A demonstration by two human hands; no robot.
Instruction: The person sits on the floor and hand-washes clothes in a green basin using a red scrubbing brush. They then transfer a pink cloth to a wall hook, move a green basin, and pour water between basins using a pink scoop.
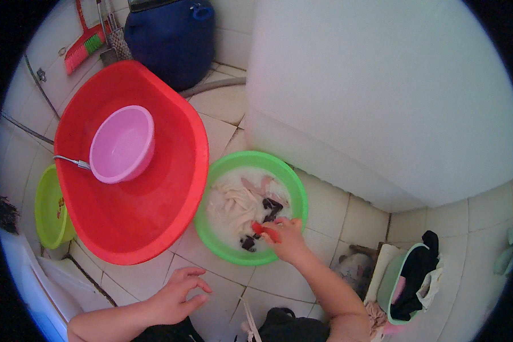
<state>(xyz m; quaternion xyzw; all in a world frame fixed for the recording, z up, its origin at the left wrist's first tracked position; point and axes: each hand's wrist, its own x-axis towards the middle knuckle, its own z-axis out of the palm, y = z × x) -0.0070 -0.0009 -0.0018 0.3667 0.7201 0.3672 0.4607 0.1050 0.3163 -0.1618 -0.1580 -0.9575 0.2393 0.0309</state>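
Soapy water fills a green plastic basin on the tiled floor, with cream fabric, a pinkish cloth and dark fabric pieces partly in the suds. Over the basin's near right part, my right hand has its fingers around a small red item; its kind is unclear, and whether the dark cloth is also gripped cannot be told. To the left of the basin and nearer my body, my left hand hangs above the floor with its fingers apart, holding nothing.
A large red tub with a pink bowl inside stands left of the basin. Beyond are a yellow-green basin, a broom and a dark blue container. A white appliance-like block stands right; a pale green basket holds clothes.
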